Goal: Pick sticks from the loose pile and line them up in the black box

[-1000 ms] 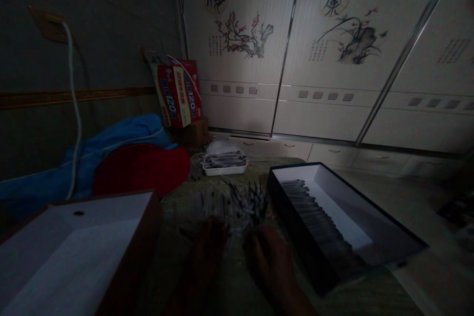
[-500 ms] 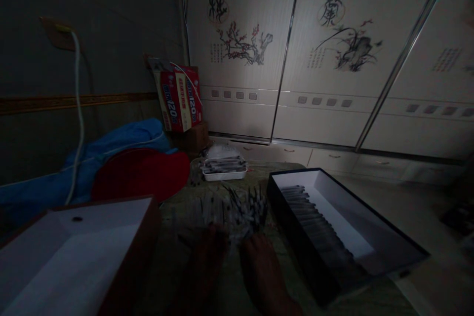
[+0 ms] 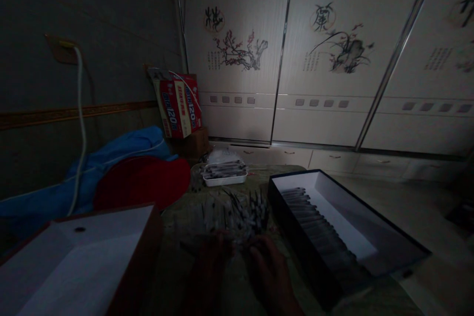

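A loose pile of slim, pen-like sticks [image 3: 242,212], pale with dark ends, lies on the table [image 3: 174,281]. At its near edge is my left hand [image 3: 209,261], very dark, its fingertips lost among the sticks. Close beside it, my right hand [image 3: 268,269] has its fingers curled together with the thumb against them. Whatever is pinched there is too dark to make out. To the right, a dark blue open box [image 3: 296,242] with a white inside holds a long row of similar sticks [image 3: 314,222].
On the left stands a reddish-brown open box [image 3: 140,256] with a white inside. A white tray [image 3: 225,181] of sticks sits at the table's far end. Beyond the left box are a red round item [image 3: 142,182], blue cloth [image 3: 122,150], a white cable [image 3: 80,123] and a red carton [image 3: 179,106].
My right hand has turned so that its thumb shows, with the fingers curled near the pile. My left hand stays at the pile's edge. The camera view has tilted slightly up.
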Demonstrator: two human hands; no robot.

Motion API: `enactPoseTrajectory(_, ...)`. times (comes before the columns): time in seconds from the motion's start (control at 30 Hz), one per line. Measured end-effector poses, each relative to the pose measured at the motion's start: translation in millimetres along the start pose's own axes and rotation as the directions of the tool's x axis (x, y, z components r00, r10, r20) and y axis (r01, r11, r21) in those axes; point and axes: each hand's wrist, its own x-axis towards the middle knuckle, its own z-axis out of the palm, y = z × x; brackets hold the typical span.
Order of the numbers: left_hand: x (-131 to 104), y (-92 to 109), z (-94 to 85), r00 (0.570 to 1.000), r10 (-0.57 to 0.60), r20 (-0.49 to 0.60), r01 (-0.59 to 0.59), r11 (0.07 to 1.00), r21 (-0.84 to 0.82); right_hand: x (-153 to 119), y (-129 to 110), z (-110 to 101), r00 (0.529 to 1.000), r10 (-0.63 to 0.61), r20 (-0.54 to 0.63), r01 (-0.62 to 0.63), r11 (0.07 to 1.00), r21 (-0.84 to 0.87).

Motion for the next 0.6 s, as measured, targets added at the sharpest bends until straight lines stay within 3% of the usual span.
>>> enactPoseTrajectory(0.27,0,1,6.9,0.996,-0.05,0.067,0.045,0.996,0.072,2,-4,0,0.996,0.076,-0.034,-0.072,0.992,0.105)
enactPoseTrajectory(0.47,-4,7,10.9,0.99,-0.074,0.119,0.041,0.964,0.263,-1,1,2,0.996,0.09,0.003,-0.09,0.993,0.076)
enactPoseTrajectory(0.6,-1,5,13.4,0.988,-0.071,0.139,0.032,0.964,0.263,1,1,1,0.997,0.078,-0.006,-0.077,0.993,0.085)
